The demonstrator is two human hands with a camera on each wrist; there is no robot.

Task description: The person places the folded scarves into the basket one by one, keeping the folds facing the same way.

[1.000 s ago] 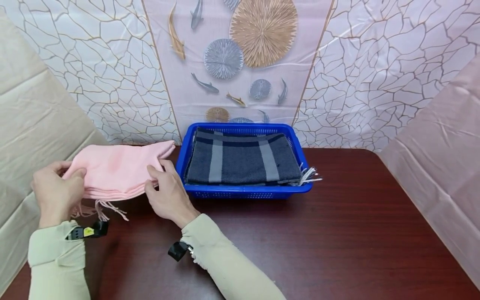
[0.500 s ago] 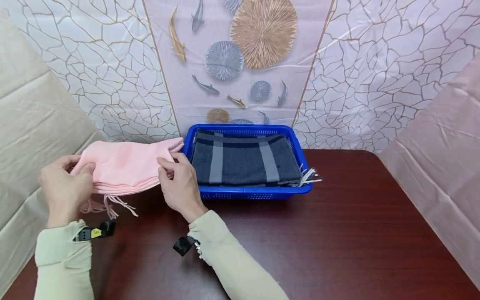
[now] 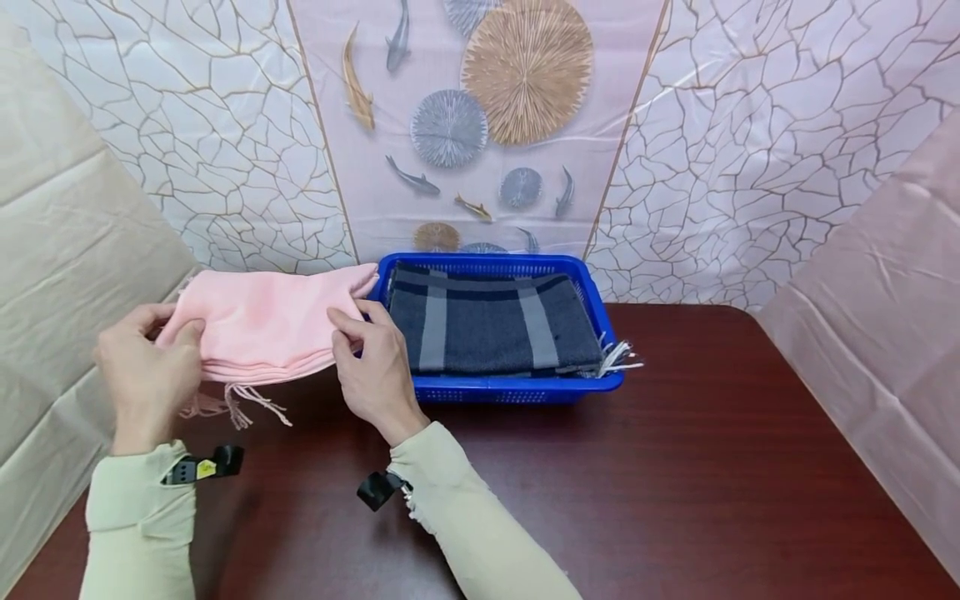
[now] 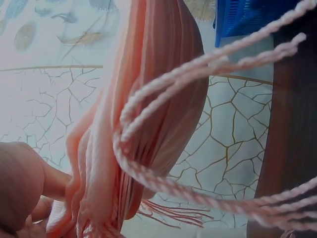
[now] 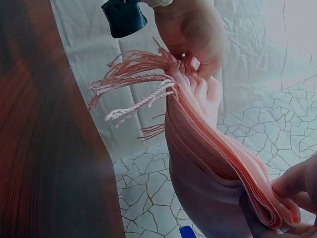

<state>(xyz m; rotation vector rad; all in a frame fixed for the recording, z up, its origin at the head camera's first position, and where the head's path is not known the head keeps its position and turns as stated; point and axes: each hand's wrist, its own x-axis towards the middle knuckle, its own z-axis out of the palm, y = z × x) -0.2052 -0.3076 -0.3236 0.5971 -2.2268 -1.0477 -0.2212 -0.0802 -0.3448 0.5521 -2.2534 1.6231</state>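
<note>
A folded pink scarf [image 3: 262, 321] with twisted fringe is held up off the table at the left in the head view. My left hand [image 3: 153, 371] pinches its left end, thumb on top and fingers beneath. At the other end my right hand [image 3: 375, 367] grips it the same way, close to the basket's left side. The stacked folds of the scarf [image 5: 213, 144] show along its edge in the right wrist view, with fringe [image 5: 133, 84] hanging near the left hand. In the left wrist view, loose fringe strands [image 4: 173, 84] cross in front of the scarf.
A blue plastic basket [image 3: 510, 385] stands at the back middle of the dark wooden table [image 3: 675, 467]. Inside it lies a folded dark grey scarf [image 3: 483, 325] with lighter stripes, its white fringe [image 3: 618, 356] hanging over the right rim. Patterned cloth walls [image 3: 690, 183] enclose the table.
Both hands have carried the pink scarf rightward and slightly farther back, so its right end now overlaps the basket's left edge in the head view. The basket and grey scarf have stayed in place.
</note>
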